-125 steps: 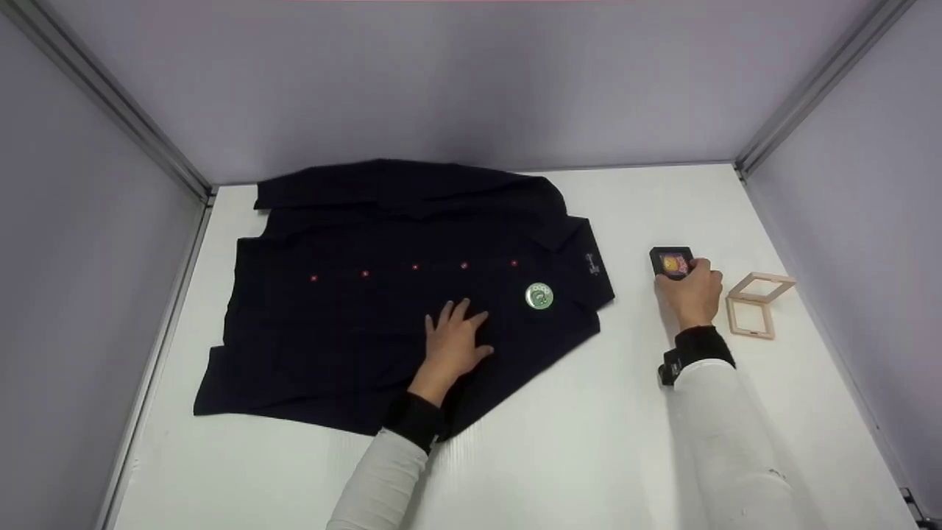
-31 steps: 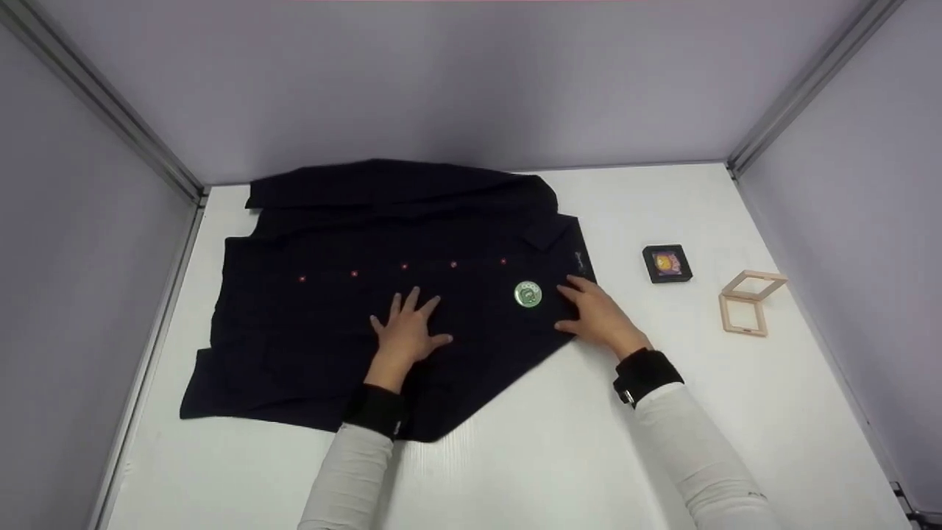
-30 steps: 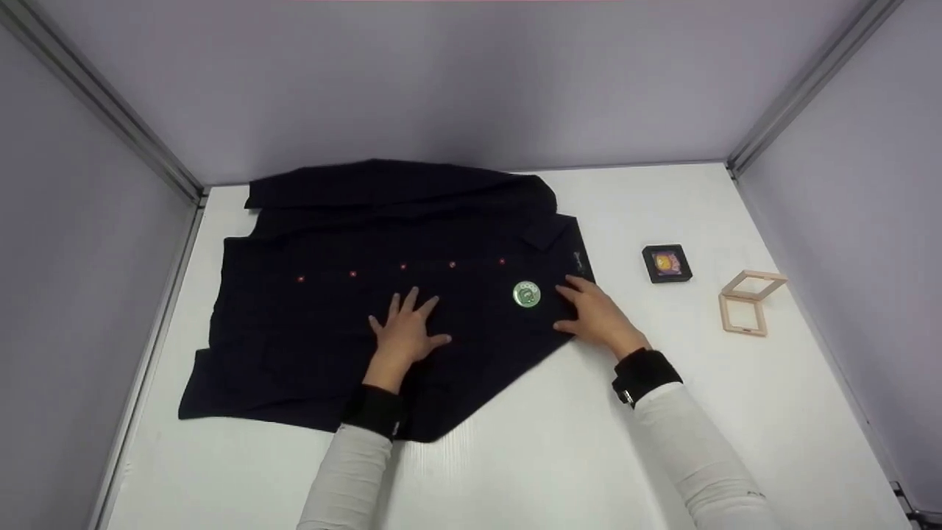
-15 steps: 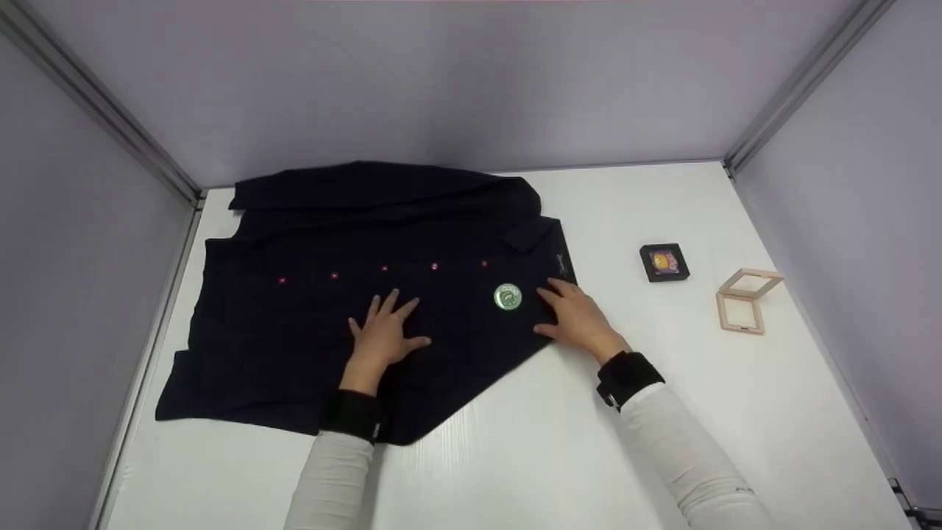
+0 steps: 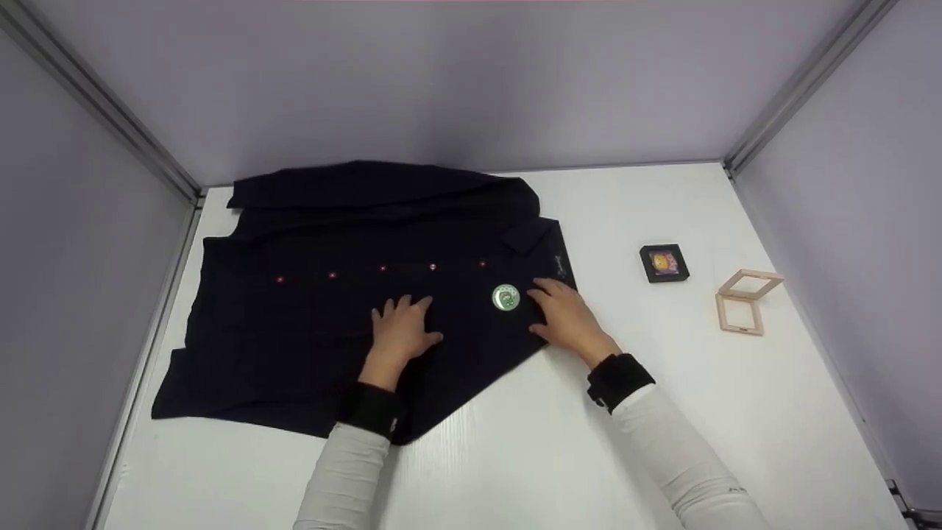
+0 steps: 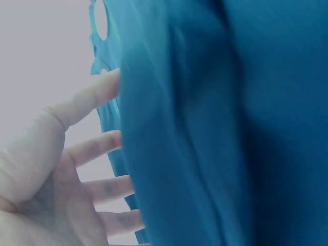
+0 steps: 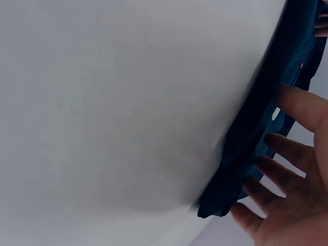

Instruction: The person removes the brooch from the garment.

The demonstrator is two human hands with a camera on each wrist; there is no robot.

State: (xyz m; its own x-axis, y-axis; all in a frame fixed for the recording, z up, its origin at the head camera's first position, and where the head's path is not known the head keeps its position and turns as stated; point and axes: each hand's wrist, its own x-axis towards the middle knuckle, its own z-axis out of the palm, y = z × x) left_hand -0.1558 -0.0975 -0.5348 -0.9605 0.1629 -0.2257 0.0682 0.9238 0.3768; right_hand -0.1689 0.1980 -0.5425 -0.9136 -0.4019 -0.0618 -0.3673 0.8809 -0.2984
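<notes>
Shirt (image 5: 294, 316) lies along the bench's (image 5: 500, 456) far edge; left grip (image 5: 399, 331) and right grip (image 5: 568, 318) touch it, fingers spread; bench surface shows between shirt and box (image 5: 664, 263).

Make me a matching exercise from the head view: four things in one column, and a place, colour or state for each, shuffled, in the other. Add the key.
1. dark shirt
2. round badge
3. black box
4. wooden frame

A. hinged open, nearest the right edge of the table
B. green, on the front of the garment
C. under the left hand
D. yellow and purple picture on top

Pairs: 1-C, 2-B, 3-D, 4-A.
</notes>
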